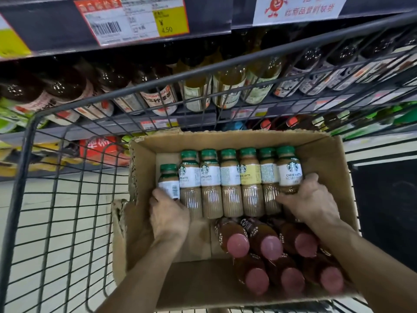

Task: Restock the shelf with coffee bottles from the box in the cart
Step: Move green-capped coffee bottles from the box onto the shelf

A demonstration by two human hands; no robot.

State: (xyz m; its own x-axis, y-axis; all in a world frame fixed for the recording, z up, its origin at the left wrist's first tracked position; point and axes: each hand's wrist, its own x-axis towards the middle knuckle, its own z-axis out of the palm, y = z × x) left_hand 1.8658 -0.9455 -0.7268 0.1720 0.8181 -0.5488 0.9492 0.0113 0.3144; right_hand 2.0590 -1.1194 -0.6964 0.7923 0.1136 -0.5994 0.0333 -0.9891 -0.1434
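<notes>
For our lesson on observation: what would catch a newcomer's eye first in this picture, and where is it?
The row of green-capped coffee bottles lying across the far half of the cardboard box in the cart stands out first, with the left hand and right hand gripping its two end bottles. Next come the pink-capped bottles in the box's near right corner.

Box (144,168) top open; bare floor left-front; pink-cap bottles (270,245) crowd right-front.
</notes>
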